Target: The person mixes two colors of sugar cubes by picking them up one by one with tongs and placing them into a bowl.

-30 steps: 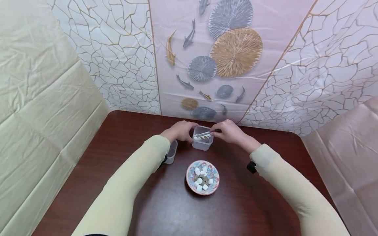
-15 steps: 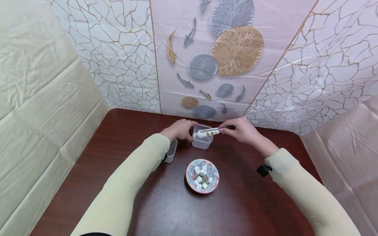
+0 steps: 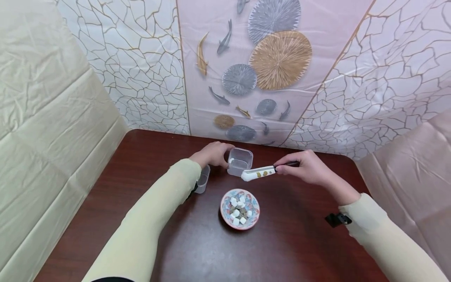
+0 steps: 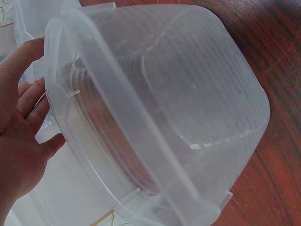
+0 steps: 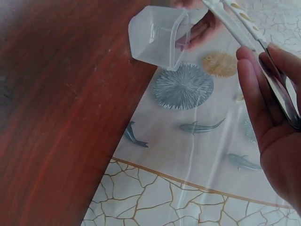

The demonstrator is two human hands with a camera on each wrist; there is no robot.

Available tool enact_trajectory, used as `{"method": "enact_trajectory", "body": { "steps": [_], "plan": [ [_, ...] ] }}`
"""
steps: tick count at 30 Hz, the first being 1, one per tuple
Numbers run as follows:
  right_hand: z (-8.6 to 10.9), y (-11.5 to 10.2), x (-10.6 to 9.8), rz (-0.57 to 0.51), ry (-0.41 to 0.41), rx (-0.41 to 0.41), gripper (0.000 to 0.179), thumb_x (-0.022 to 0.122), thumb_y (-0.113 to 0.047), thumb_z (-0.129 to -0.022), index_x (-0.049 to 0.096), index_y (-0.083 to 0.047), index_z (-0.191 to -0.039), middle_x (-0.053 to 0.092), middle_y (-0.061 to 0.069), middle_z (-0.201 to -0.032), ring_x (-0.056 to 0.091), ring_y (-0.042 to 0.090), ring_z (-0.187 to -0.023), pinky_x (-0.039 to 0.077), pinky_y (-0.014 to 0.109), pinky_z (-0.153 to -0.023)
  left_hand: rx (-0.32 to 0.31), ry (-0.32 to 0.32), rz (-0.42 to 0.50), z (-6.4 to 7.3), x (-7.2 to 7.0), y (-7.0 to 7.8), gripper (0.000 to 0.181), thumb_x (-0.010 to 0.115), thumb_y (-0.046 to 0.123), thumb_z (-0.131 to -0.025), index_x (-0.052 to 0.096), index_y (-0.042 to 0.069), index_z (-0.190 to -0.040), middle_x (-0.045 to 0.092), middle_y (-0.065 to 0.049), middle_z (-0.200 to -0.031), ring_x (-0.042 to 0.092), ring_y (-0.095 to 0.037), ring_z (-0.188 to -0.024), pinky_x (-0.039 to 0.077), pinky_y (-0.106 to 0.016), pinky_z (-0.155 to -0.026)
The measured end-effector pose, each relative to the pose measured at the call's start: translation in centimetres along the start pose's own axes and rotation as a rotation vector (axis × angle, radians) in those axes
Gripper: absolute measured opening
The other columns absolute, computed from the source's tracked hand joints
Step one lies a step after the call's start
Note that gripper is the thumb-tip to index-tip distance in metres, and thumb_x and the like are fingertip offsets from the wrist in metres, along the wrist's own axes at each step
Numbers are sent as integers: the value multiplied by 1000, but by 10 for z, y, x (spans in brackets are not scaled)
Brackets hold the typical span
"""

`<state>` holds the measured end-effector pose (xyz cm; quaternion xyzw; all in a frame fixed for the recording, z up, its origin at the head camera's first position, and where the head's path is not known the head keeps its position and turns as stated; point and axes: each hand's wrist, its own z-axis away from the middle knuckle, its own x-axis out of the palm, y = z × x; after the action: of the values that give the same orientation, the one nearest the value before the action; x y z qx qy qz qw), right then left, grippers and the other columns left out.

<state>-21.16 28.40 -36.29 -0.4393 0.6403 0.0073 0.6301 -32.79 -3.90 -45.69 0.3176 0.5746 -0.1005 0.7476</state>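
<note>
My left hand (image 3: 213, 154) grips the left side of a clear square plastic container (image 3: 240, 159), thumb and fingers spread round its wall. A small white piece (image 3: 231, 160) shows at that container's left side. My right hand (image 3: 307, 167) pinches tongs (image 3: 265, 172) with white, gold-spotted arms and a dark handle. At their tips is a white lump (image 3: 245, 176), just outside the container's near right corner; whether it is a cube is hard to tell. In the right wrist view the metal part of the tongs (image 5: 275, 77) lies between thumb and fingers.
A second clear plastic container (image 3: 202, 181) stands beside the left wrist and looms large in the left wrist view. A patterned plate (image 3: 225, 217) with several white cubes and brown pieces sits nearer me on the dark wooden table (image 3: 282, 243). Cloth walls surround it.
My right hand has drawn the tongs out of the container, moving right and towards me, with the white lump at their tips. My left hand has stayed at the container.
</note>
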Motion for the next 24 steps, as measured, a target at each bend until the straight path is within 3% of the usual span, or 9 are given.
{"method": "enact_trajectory", "body": {
  "steps": [1,2,8,24],
  "plan": [
    [3,-1,0,-12,-7,-4,13,85,-13,-93,86,-21,-104,79,-12,-82,71,6,-69,50,20,-59,-12,-12,6,10,-9,10,82,89,29,-87,53,12,-158,66,-5,-147,58,-29,-136,45,-41,-116],
    [6,-1,1,-21,-14,-12,14,85,-13,-93,86,-21,-104,79,-12,-83,69,5,-68,49,19,-59,-7,-4,6,12,-10,11,81,88,29,-87,53,12,-158,66,-5,-146,59,-29,-135,45,-41,-115],
    [18,-6,8,-50,-81,-72,15,85,-10,-92,86,-21,-102,78,-17,-88,57,2,-67,47,21,-58,-1,-5,0,12,-10,11,81,88,28,-87,53,11,-158,67,-5,-145,59,-29,-135,45,-41,-115],
    [23,-5,22,-78,-232,-87,9,84,-16,-94,85,-19,-103,74,-16,-84,57,3,-64,49,24,-56,4,-5,-6,13,-10,12,81,88,28,-87,53,11,-158,67,-6,-145,59,-29,-135,44,-41,-116]
  ]
}}
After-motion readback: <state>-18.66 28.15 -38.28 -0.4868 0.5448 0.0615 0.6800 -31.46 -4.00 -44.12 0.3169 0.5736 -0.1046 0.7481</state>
